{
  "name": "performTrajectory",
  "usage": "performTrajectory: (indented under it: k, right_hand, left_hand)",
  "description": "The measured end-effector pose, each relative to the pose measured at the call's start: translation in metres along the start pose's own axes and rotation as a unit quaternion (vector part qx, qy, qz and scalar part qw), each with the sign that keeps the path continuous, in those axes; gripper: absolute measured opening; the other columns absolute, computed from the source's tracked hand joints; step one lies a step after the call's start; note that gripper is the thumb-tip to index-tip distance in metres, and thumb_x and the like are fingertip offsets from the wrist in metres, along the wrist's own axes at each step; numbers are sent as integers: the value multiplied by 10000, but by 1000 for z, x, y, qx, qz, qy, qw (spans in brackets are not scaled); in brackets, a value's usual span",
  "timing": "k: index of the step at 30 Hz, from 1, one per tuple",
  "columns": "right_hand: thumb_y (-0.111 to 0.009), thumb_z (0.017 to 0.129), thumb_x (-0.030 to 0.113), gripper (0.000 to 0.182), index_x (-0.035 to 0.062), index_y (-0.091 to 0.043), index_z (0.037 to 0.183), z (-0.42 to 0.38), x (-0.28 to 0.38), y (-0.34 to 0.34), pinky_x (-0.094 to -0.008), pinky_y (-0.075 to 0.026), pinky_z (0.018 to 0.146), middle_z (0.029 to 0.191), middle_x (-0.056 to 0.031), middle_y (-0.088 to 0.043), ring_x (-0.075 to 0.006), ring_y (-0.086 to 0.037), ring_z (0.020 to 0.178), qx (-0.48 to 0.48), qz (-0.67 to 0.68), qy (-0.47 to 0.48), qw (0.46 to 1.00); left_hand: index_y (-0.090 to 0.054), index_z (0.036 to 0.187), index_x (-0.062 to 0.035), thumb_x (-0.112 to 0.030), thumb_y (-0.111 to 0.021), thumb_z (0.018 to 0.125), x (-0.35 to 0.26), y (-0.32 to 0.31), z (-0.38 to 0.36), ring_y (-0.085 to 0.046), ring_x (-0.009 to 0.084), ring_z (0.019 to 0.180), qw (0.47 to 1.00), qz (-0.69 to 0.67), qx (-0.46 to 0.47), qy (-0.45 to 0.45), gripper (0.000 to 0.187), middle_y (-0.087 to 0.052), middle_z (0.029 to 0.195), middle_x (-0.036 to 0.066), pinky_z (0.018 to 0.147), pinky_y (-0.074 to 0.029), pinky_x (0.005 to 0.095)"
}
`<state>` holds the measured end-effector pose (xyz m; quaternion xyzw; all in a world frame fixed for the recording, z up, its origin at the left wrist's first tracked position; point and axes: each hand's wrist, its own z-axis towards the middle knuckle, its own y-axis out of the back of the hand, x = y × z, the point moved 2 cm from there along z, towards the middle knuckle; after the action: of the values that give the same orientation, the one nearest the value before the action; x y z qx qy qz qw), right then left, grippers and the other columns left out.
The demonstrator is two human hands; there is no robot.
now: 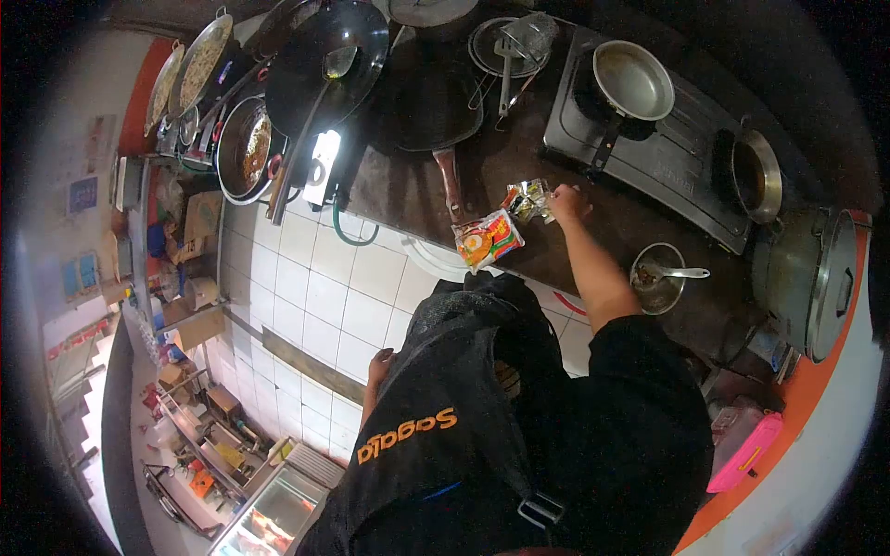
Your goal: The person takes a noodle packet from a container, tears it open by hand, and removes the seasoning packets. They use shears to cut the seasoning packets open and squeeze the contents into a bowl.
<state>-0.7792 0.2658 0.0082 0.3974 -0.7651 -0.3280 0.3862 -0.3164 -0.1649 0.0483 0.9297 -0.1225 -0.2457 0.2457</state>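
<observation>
My right hand (567,202) reaches over the dark counter, its fingers curled at the edge of a shiny, partly clear plastic packet (530,200). Just left of that lies a red and orange instant noodle packet (489,239), close to the counter's front edge. Beside my apron (436,371) hangs my left hand (380,363), low and away from the counter. Its fingers are mostly hidden, and it is nearest to the apron's side.
A gas stove (667,148) bearing a small saucepan (633,81) stands at the back right. Right of my forearm is a bowl (657,278) with a white-handled spoon. A frying pan (431,107) and a large wok (326,60) sit at the back left. A lidded pot (788,269) stands far right.
</observation>
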Motion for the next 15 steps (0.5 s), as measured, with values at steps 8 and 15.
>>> performTrajectory:
  k: [8,15]
  right_hand:
    - [-682,717,100,171,63,-612,868,36,13,-44,-368,-484,685,865,-137,-644,-318,-623,812,-21,208,169,963]
    - [-658,717,233,277,70,-679,940,62,-13,-85,-429,-477,812,885,-153,-657,-355,-593,892,-185,138,219,948]
  left_hand:
    - [-629,1096,2,-293,-632,854,18,-3,-7,-643,235,990,1000,24,8,13,382,-664,1079,146,838,-498,329]
    - [-619,1119,-4,-276,-636,830,-53,9,-30,-622,293,1019,996,8,-91,9,397,-639,1117,173,879,-483,360]
